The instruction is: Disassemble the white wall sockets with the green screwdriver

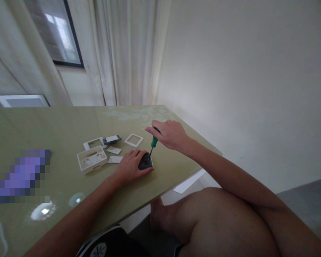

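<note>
Glossy counter (pixel 64 134), cloth curtains (pixel 133 53) upper left, matt wall (pixel 243 89) upper right; near centre, plastic box (pixel 92 161), metal-shafted screwdriver (pixel 154 142).

1. Table (pixel 61 125): glossy, yellow-green, with round light reflections (pixel 44 211) on its near left part.
2. Curtains (pixel 132 53): pale, hanging in folds behind the table.
3. Pane (pixel 52 43): dark-framed, behind the table's left part, showing a bright patch (pixel 62 32).
4. Panel (pixel 23 101): white-edged, beyond the table's far left edge.
5. Wall (pixel 243 78): plain, off-white, softly lit, right of the table.
6. Floor (pixel 307 203): grey, well right of the table.
</note>
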Demonstrator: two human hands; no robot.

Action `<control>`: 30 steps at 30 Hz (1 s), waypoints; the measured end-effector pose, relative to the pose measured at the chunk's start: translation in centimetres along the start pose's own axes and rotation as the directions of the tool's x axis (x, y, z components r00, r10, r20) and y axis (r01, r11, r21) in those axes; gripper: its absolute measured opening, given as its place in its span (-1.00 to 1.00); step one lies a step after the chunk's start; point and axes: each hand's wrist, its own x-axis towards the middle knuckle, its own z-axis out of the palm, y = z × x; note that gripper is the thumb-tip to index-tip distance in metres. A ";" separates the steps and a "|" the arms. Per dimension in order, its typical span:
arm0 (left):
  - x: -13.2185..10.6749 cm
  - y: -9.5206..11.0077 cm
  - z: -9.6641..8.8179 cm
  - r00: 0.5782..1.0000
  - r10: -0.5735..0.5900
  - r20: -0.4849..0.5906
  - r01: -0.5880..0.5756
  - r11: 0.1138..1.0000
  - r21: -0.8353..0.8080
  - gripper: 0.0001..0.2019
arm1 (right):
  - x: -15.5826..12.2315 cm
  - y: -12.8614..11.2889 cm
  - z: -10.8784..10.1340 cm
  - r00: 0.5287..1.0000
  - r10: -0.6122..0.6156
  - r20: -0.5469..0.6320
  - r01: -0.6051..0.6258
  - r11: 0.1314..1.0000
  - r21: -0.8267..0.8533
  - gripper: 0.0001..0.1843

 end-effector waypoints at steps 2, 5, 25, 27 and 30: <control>0.0 0.0 0.0 1.000 0.001 0.007 -0.001 1.000 0.003 -0.30 | -0.1 0.0 0.0 0.993 -0.116 0.021 0.113 0.989 0.098 -0.64; 0.1 0.0 0.1 1.000 -0.007 0.000 0.007 1.000 -0.004 -0.30 | -0.2 0.1 0.0 0.981 -0.190 0.026 0.181 0.961 0.208 -0.77; 0.1 0.0 0.1 1.000 -0.006 -0.014 0.006 0.999 -0.036 -0.33 | -0.5 -0.4 -0.4 1.000 0.000 0.010 0.001 1.000 -0.016 -0.62; 0.1 0.0 0.1 1.000 -0.005 -0.013 0.005 0.999 -0.035 -0.33 | -0.6 -0.6 -0.5 0.994 -0.105 0.039 0.100 0.990 0.096 -0.69; 0.1 0.1 0.1 1.000 0.005 -0.006 -0.005 1.000 -0.023 -0.33 | -0.6 -0.6 -0.5 0.994 -0.108 0.026 0.105 0.990 0.091 -0.70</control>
